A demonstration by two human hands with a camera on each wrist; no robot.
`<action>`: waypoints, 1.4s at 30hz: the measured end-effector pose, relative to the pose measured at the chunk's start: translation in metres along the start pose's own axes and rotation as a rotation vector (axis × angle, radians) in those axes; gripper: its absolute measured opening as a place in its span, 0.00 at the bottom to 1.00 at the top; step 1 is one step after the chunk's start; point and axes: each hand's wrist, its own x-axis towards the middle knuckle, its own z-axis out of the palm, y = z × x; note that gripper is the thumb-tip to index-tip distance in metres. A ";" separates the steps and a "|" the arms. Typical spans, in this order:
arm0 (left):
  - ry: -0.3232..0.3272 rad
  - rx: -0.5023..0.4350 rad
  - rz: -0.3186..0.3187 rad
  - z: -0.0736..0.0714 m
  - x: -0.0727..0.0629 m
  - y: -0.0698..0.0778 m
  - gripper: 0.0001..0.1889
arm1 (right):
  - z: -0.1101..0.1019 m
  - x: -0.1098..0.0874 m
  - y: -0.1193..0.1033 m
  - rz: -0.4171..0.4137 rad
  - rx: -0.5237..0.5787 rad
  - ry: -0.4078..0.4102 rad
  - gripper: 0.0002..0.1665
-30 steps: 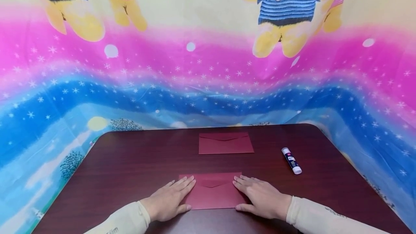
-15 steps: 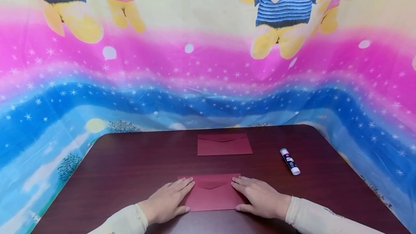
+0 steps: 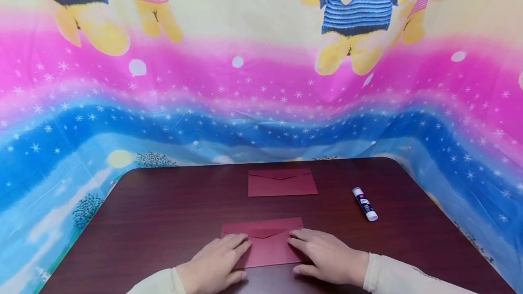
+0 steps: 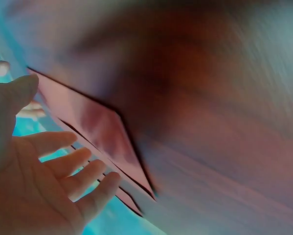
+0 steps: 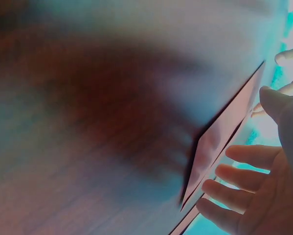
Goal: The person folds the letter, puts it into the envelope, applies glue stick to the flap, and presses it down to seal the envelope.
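Observation:
A dark red envelope with a pointed flap lies near the front of the table, flap side up and flap toward the back. My left hand is over its left side, fingers loosely extended and overlapping the edge in the head view. Over the right side is my right hand, its fingers also relaxed and slightly bent. In the left wrist view the spread fingers stand apart from the envelope. Likewise, the right wrist view shows space between the fingers and the envelope. Neither hand holds anything.
Behind the first envelope, a second red envelope lies flap side up near the table's back edge. A glue stick with white ends and a dark label rests at the right. The dark wood table meets a printed cloth backdrop.
Both hands lay flat on the front envelope's sides earlier. Now they have lifted off and drawn slightly toward the person. The front envelope sits slightly askew; the other objects have stayed put.

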 end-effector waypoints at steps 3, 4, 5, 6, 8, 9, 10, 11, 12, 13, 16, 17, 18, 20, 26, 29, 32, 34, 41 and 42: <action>-0.027 0.011 0.033 0.000 -0.003 0.007 0.35 | 0.000 -0.005 -0.004 -0.002 0.025 -0.028 0.40; -0.025 0.024 0.048 0.000 -0.004 0.008 0.35 | 0.000 -0.006 -0.005 -0.002 0.031 -0.037 0.40; -0.017 0.041 0.063 0.001 -0.005 0.009 0.35 | 0.000 -0.008 -0.006 -0.004 0.030 -0.042 0.40; -0.006 0.058 0.076 0.003 -0.006 0.010 0.34 | 0.000 -0.009 -0.007 -0.007 0.031 -0.045 0.40; -0.003 0.073 0.087 0.006 -0.008 0.011 0.34 | 0.002 -0.012 -0.008 -0.029 0.003 -0.028 0.40; 0.005 0.084 0.093 0.007 -0.009 0.012 0.34 | 0.003 -0.013 -0.008 -0.039 -0.010 -0.021 0.40; 0.012 0.096 0.100 0.009 -0.009 0.012 0.34 | 0.004 -0.014 -0.009 -0.052 -0.029 -0.009 0.40; 0.011 0.098 0.101 0.009 -0.010 0.012 0.35 | 0.005 -0.014 -0.009 -0.066 -0.051 0.007 0.40; 0.004 0.095 0.095 0.010 -0.011 0.011 0.35 | 0.007 -0.014 -0.009 -0.077 -0.066 0.018 0.40; 0.000 0.092 0.092 0.010 -0.011 0.011 0.35 | 0.008 -0.015 -0.008 -0.089 -0.086 0.033 0.40; -0.004 0.082 0.079 0.009 -0.011 0.008 0.35 | 0.009 -0.012 -0.010 -0.101 -0.110 0.052 0.39; -0.011 0.075 0.070 0.009 -0.011 0.007 0.35 | 0.009 -0.011 -0.010 -0.101 -0.112 0.054 0.39; -0.015 0.068 0.061 0.008 -0.011 0.006 0.34 | 0.009 -0.010 -0.011 -0.097 -0.107 0.051 0.39; -0.009 0.057 0.048 0.007 -0.012 0.003 0.34 | 0.008 -0.008 -0.013 -0.091 -0.103 0.042 0.39; 0.012 0.027 0.012 0.005 -0.015 -0.004 0.32 | 0.008 0.005 -0.017 -0.075 -0.088 0.016 0.39; 0.027 0.033 -0.003 0.004 -0.016 -0.007 0.31 | 0.009 0.012 -0.019 -0.082 -0.118 0.039 0.39; 0.047 0.043 -0.019 0.003 -0.017 -0.011 0.30 | 0.009 0.018 -0.022 -0.095 -0.148 0.061 0.39; 0.057 0.045 -0.030 0.003 -0.019 -0.013 0.30 | 0.009 0.021 -0.024 -0.099 -0.161 0.067 0.39; 0.075 0.047 -0.047 -0.001 -0.023 -0.024 0.26 | 0.009 0.036 -0.035 -0.082 -0.165 0.049 0.39; 0.074 0.050 -0.047 -0.001 -0.023 -0.025 0.25 | 0.009 0.038 -0.036 -0.081 -0.163 0.044 0.39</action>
